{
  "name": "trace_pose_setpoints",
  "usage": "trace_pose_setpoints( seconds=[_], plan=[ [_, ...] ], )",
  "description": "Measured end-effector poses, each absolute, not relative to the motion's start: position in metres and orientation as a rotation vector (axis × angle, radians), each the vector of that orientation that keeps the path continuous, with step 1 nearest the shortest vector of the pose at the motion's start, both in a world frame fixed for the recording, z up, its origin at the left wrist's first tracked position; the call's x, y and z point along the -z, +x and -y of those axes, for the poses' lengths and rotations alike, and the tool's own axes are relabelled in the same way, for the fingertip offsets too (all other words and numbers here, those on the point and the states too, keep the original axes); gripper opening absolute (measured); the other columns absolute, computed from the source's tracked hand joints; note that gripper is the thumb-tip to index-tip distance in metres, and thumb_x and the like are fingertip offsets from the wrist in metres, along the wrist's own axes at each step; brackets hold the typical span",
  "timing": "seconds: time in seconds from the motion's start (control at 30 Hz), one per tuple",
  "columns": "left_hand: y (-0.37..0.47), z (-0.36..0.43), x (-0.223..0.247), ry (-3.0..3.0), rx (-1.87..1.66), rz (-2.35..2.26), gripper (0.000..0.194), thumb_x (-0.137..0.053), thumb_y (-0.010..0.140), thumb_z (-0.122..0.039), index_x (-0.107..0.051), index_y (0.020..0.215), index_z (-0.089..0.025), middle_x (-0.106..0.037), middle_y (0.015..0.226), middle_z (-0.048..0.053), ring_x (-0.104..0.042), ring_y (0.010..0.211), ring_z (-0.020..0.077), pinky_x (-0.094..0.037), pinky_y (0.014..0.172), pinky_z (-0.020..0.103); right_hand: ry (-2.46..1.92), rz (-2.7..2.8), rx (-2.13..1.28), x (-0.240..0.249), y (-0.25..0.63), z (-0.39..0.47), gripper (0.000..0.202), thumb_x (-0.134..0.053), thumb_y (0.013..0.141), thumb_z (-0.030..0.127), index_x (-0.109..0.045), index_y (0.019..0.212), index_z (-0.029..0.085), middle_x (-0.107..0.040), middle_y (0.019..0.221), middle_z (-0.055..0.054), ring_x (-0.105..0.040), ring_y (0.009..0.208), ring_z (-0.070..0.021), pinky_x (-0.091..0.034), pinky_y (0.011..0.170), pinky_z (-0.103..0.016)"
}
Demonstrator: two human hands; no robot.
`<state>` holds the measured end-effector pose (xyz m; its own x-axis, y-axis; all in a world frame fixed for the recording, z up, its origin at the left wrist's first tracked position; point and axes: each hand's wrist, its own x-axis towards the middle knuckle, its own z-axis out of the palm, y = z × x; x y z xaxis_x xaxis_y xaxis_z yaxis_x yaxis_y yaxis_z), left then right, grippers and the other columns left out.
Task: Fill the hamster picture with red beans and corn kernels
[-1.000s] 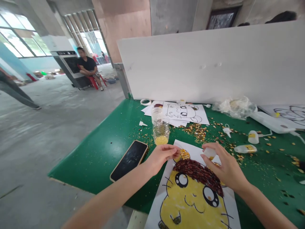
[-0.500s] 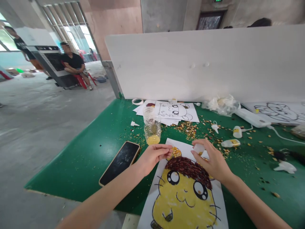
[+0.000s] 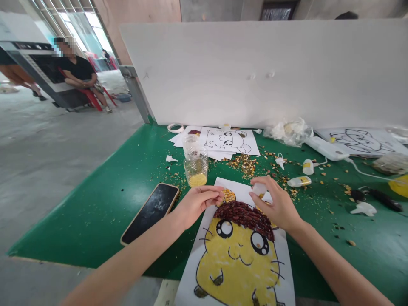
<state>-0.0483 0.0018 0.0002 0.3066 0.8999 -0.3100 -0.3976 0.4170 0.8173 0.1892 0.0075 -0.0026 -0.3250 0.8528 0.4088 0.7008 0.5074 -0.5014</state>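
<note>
A sheet with a cartoon hamster picture [image 3: 237, 263] lies at the table's front edge. Its body is covered in yellow, dark red beans [image 3: 245, 216] form the cap of the head, and corn kernels [image 3: 228, 195] fill the left ear. Beside that ear is my left hand [image 3: 196, 206], its thumb and fingertips pinched together; whatever is between them is too small to make out. Over the right ear, my right hand [image 3: 279, 204] grips a small white glue bottle [image 3: 259, 190] between thumb and fingers, partly hiding that ear.
A phone [image 3: 151, 212] lies left of the sheet. Behind it stands a clear plastic jar [image 3: 196, 168] with yellow grains. Loose kernels [image 3: 245, 165], glue bottles [image 3: 299, 181], and a white power strip [image 3: 327, 148] lie farther back. A white board [image 3: 223, 76] borders the table; a seated person [image 3: 79, 70] is beyond.
The whole view has shifted, so the table and board appear farther left and higher. Both hands keep nearly the same pose over the picture.
</note>
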Motion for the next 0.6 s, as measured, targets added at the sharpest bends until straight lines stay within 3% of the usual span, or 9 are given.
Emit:
trace_pose_setpoints(
  seconds=[0.43, 0.6],
  plan=[
    [-0.0473, -0.0018, -0.0043, 0.698, -0.945, -0.902, 0.018, -0.068, 0.069, -0.010, -0.074, 0.086, -0.008, -0.070, 0.072, 0.007, -0.061, 0.066, 0.0103, -0.047, 0.068, 0.022, -1.261, 2.074, -0.394, -0.0004, 0.1872, -0.0061, 0.020, -0.050, 0.086, 0.032, -0.049, 0.104, 0.024, -0.060, 0.102, -0.007, -0.060, 0.091, -0.0211, -0.047, 0.077, -0.033],
    [-0.0471, -0.0021, -0.0038, 0.694, -0.937, -0.920, 0.017, -0.068, 0.068, -0.010, -0.074, 0.084, -0.008, -0.070, 0.073, 0.007, -0.061, 0.064, 0.0102, -0.047, 0.069, 0.023, -1.253, 1.838, -0.786, 0.0000, 0.1872, -0.0097, 0.018, -0.054, 0.084, 0.034, -0.051, 0.099, 0.024, -0.060, 0.094, -0.004, -0.059, 0.078, -0.0174, -0.048, 0.069, -0.030]
  ],
)
